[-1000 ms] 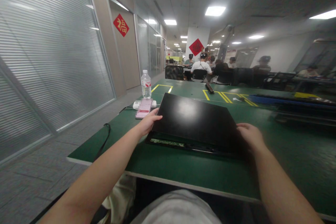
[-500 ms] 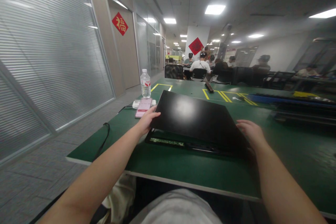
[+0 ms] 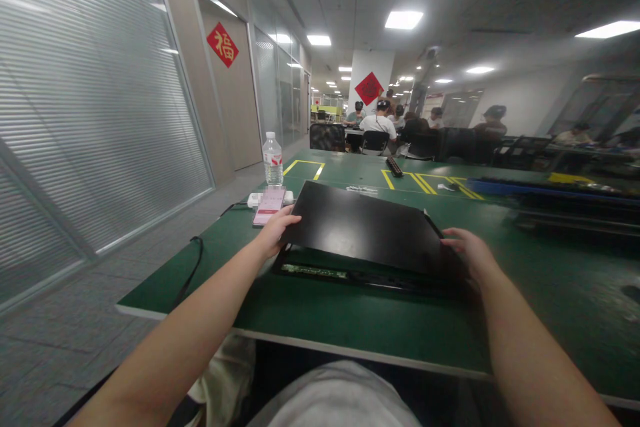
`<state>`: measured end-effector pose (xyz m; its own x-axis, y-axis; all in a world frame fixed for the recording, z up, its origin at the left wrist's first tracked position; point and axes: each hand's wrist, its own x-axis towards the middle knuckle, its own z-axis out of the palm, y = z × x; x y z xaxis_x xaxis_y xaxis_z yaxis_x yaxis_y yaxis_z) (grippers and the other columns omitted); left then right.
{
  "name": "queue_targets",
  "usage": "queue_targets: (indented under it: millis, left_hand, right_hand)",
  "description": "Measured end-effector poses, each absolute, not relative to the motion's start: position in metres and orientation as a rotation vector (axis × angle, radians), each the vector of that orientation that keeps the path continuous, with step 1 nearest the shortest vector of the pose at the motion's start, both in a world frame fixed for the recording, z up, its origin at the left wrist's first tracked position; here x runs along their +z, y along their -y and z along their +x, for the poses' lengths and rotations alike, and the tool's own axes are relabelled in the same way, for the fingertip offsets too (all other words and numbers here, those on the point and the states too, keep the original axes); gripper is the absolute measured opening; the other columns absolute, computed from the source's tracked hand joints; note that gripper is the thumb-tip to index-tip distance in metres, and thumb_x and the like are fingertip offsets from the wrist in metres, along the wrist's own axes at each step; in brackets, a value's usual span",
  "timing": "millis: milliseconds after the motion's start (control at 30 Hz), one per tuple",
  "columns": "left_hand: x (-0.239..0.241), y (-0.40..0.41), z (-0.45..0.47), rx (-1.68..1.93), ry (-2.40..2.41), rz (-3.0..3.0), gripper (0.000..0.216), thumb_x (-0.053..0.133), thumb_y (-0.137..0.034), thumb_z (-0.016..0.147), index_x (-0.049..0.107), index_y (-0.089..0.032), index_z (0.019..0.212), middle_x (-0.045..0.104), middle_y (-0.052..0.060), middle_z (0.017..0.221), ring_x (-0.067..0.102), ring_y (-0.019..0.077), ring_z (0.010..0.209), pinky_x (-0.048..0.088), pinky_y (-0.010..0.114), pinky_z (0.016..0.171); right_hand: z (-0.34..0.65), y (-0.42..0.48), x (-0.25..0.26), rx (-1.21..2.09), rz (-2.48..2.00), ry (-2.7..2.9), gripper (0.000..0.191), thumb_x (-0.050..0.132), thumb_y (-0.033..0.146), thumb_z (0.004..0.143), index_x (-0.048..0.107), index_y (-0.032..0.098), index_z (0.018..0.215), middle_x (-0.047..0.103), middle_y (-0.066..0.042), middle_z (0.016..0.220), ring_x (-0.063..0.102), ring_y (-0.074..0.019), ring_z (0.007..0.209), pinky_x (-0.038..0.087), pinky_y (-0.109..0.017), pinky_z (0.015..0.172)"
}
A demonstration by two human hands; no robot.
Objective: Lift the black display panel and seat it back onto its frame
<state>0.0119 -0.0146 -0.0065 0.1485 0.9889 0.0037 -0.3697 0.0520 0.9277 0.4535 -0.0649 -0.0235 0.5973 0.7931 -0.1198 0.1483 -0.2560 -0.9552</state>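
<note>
A black display panel (image 3: pixel 360 223) with a glossy face lies tilted over a black frame (image 3: pixel 395 282). Along the frame's near side shows a strip of green circuit board (image 3: pixel 313 271). My left hand (image 3: pixel 278 230) grips the panel's left edge, thumb on top and fingers underneath, partly hidden. At the right edge, my right hand (image 3: pixel 470 250) is closed with its fingertips on the rim. The panel's far edge and left side sit higher than the near right part. What lies beneath the panel is mostly hidden.
Left of the panel are a phone (image 3: pixel 269 205) leaning on a white device and a water bottle (image 3: pixel 273 159). A dark slim object (image 3: pixel 394 167) lies farther back near yellow tape. Stacked dark panels (image 3: pixel 565 203) stand at right. A black cable (image 3: pixel 194 267) hangs over the green table's left edge.
The panel has dropped a little and lies flatter, so small pale bits on the table behind it now show. My right hand has closed in on the panel's right edge.
</note>
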Motion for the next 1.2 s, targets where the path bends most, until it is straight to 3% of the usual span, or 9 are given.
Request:
queue_targets:
  millis: [167, 667, 1200]
  left_hand:
    - [-0.008, 0.012, 0.010, 1.245, -0.827, 0.984, 0.048, 0.070, -0.009, 0.063, 0.071, -0.014, 0.111, 0.076, 0.006, 0.080, 0.071, 0.0212, 0.066, 0.053, 0.027, 0.057]
    - [-0.015, 0.013, 0.015, 1.145, -0.849, 1.005, 0.042, 0.070, -0.008, 0.067, 0.070, -0.014, 0.108, 0.077, 0.007, 0.082, 0.072, 0.0210, 0.068, 0.054, 0.028, 0.060]
    - [-0.012, 0.017, 0.018, 1.086, -0.905, 0.988, 0.045, 0.065, -0.003, 0.072, 0.065, -0.013, 0.115, 0.078, 0.007, 0.084, 0.073, 0.0194, 0.069, 0.056, 0.028, 0.063]
  right_hand:
    - [0.454, 0.062, -0.026, 0.799, -1.734, 0.774, 0.036, 0.053, 0.048, 0.070, 0.062, 0.023, 0.095, 0.074, -0.008, 0.083, 0.059, -0.0234, 0.069, 0.046, -0.035, 0.063]
    - [0.460, 0.062, -0.031, 0.584, -1.770, 0.857, 0.035, 0.062, 0.046, 0.064, 0.070, 0.020, 0.087, 0.074, -0.010, 0.084, 0.067, -0.0274, 0.081, 0.047, -0.035, 0.066]
    - [0.459, 0.061, -0.032, 0.337, -2.046, 1.198, 0.023, 0.063, 0.041, 0.071, 0.073, 0.023, 0.082, 0.074, -0.007, 0.085, 0.064, -0.0247, 0.081, 0.044, -0.034, 0.073]
